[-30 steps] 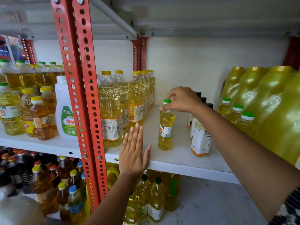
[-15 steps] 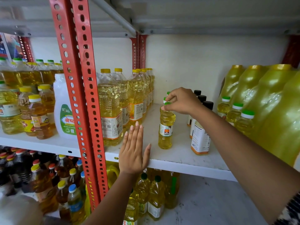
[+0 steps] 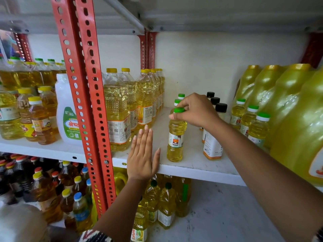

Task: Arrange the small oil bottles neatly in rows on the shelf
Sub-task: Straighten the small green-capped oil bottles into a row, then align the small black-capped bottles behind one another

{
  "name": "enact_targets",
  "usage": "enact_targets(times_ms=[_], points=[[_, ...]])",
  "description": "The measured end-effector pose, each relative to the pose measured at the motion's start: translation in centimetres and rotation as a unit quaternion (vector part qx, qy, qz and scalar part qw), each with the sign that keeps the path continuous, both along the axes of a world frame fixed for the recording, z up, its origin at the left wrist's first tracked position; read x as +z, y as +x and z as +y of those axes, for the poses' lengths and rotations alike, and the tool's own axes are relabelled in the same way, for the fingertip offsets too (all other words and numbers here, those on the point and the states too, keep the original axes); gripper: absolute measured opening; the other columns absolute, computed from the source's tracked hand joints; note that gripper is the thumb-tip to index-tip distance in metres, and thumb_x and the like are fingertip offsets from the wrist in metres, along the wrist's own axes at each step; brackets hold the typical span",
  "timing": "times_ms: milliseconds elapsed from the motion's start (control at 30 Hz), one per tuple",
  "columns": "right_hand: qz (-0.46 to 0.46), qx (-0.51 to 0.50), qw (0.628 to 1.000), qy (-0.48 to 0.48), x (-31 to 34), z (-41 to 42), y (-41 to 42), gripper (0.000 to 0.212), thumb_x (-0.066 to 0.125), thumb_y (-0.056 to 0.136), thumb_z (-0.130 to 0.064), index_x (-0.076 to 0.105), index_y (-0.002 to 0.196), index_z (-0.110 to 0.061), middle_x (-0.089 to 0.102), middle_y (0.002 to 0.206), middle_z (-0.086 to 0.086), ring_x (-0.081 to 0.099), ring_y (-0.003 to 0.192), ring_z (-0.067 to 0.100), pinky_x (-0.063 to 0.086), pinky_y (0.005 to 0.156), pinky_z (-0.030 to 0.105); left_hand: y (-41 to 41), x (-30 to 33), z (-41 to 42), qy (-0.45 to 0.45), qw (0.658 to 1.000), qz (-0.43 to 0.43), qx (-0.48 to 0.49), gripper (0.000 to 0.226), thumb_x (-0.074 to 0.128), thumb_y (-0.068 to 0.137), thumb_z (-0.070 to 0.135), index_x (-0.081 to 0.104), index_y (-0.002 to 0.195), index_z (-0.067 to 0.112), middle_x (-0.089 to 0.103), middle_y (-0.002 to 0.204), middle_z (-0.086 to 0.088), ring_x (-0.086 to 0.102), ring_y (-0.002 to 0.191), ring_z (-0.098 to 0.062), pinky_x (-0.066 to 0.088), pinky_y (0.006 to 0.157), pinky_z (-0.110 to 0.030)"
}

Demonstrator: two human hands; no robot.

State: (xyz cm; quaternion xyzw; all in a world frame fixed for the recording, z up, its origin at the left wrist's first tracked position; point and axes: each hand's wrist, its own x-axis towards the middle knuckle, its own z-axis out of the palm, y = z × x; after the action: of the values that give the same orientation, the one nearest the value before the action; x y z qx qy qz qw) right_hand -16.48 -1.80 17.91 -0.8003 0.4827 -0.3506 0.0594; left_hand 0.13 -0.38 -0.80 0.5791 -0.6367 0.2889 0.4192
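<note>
Right hand: the right hand pinches the green cap of the small oil bottle, centre of frame, fingers closed on its neck.
Left hand: the left hand lies flat and spread on the shelf edge, lower centre — holding nothing.
Change: a second ago one green cap showed; now two more stand behind it — a row forming.
Meaning: probably aligning the front bottle.

Small oil bottle, green cap, yellow oil, upright near shelf front; two more behind.
</note>
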Motion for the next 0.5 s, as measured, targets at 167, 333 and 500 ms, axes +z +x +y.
enact_targets(times_ms=[167, 333, 500], points=[[-0.007, -0.001, 1.0, -0.006, -0.2, 1.0, 0.0, 0.045, 0.082, 0.063, -0.044, 0.076, 0.098, -0.017, 0.075, 0.099, 0.008, 0.068, 0.089, 0.021, 0.056, 0.08, 0.034, 0.0, 0.0, 0.0, 0.004, 1.0, 0.0, -0.001, 0.061, 0.028, 0.097, 0.037, 0.025, 0.148, 0.003, 0.026, 0.156, -0.015, 0.017, 0.147, -0.023, 0.013, 0.12, -0.039], [-0.014, 0.009, 1.0, -0.012, -0.4, 1.8, -0.1, 0.05, 0.083, 0.063, -0.043, 0.072, 0.104, -0.017, 0.073, 0.105, 0.009, 0.067, 0.095, 0.021, 0.055, 0.083, 0.035, 0.0, 0.1, 0.0, 0.01, 1.0, 0.001, -0.004, 0.061, 0.026, 0.098, 0.038, 0.025, 0.148, 0.003, 0.025, 0.156, -0.015, 0.017, 0.147, -0.023, 0.012, 0.121, -0.039], [-0.011, 0.014, 1.0, -0.025, 0.2, 2.2, -1.0, 0.062, 0.08, 0.063, -0.051, 0.067, 0.114, -0.018, 0.073, 0.11, 0.004, 0.067, 0.097, 0.017, 0.051, 0.079, 0.027, 0.0, 0.0, 0.1, 0.012, 1.0, 0.001, -0.004, 0.062, 0.03, 0.097, 0.037, 0.024, 0.149, 0.004, 0.025, 0.156, -0.014, 0.016, 0.147, -0.023, 0.011, 0.121, -0.039]])
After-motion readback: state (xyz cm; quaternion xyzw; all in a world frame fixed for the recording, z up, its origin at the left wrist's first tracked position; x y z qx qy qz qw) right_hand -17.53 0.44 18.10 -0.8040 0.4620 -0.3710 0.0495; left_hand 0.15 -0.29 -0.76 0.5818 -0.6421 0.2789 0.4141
